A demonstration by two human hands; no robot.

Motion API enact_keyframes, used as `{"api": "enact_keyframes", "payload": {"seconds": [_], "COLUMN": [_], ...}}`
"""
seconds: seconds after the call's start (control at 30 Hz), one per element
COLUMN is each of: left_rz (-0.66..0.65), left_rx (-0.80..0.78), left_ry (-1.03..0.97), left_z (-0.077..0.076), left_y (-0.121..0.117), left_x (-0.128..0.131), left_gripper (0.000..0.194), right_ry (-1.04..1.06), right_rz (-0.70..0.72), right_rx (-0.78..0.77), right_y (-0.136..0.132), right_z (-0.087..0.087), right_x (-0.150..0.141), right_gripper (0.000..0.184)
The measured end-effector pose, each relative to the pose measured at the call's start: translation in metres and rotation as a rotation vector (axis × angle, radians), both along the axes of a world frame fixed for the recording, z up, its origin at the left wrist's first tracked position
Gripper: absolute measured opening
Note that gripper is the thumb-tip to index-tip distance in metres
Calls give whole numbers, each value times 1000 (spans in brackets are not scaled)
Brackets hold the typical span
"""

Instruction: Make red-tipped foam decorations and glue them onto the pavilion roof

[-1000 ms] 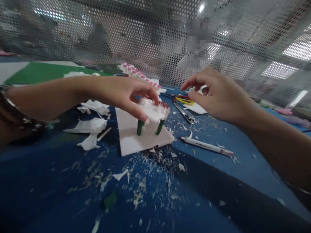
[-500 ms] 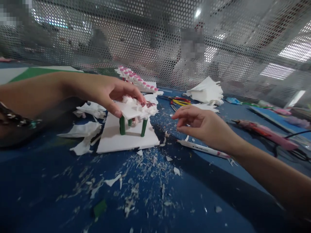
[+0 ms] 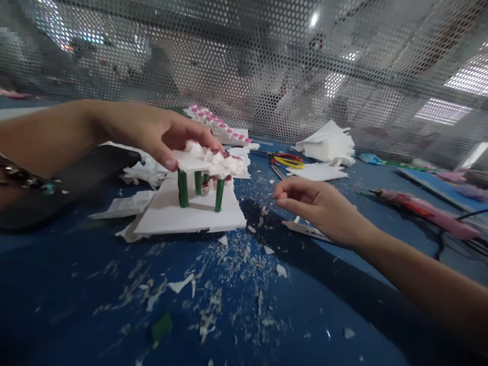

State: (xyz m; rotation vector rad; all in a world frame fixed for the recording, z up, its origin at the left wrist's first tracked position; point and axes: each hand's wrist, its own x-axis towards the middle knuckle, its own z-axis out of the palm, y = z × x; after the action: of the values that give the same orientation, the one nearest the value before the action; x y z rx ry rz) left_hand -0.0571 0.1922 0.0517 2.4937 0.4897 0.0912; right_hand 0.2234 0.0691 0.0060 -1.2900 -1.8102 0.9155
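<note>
Head view, as it reaches me remotely: one green-legged white model [image 3: 196, 161], upright on its base board [image 3: 181, 222], top slab running roughly left to right. Left hand [image 3: 145, 127], the nearer: thumb against the slab's near-left edge, fingers arched over its top, part-closed; I read it as having hold of the slab, firmness not told. The model lies just beneath and right of that grip. Right hand [image 3: 320, 203]: right of the model, apart from it, loosely curled, nothing I can see held, above a white marker [image 3: 305, 230]. Surface: blue table [image 3: 324, 315], with white shavings [image 3: 208, 315] nearer me than the model. Room: pink-dotted piece [image 3: 221, 124] behind the model; red-and-yellow-handled tool [image 3: 290, 162] behind it to the right; pink corded tool [image 3: 423, 211] well off right; perforated screen [image 3: 236, 51] beyond everything.
</note>
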Motion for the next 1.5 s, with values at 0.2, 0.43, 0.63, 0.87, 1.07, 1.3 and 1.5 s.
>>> {"api": "enact_keyframes", "payload": {"seconds": [0.2, 0.43, 0.63, 0.87, 1.07, 1.3, 1.5], "left_rz": [38, -13, -27, -39, -41, -31, -97], "left_rx": [-26, 13, 16, -10, -26, -44, 0], "left_ry": [25, 42, 33, 17, 22, 38, 61], "left_z": [1, 2, 1, 1, 2, 3, 5], "left_y": [0, -1, -1, -1, -2, -4, -3], "left_x": [0, 2, 1, 3, 3, 4, 5], "left_gripper": [61, 58, 57, 56, 56, 57, 56], "right_ry": [4, -41, -18, 203, 292, 302, 269], "right_rz": [-54, -48, 9, 44, 147, 235, 291], "right_rx": [-33, -112, -107, -170, -220, -276, -305], "right_y": [2, -3, -6, -9, -14, -21, -29], "right_z": [-2, -5, -5, -7, -6, -1, 0], "right_x": [0, -3, -5, -6, -9, -12, -14], "right_gripper": [13, 17, 17, 15, 20, 19, 18]}}
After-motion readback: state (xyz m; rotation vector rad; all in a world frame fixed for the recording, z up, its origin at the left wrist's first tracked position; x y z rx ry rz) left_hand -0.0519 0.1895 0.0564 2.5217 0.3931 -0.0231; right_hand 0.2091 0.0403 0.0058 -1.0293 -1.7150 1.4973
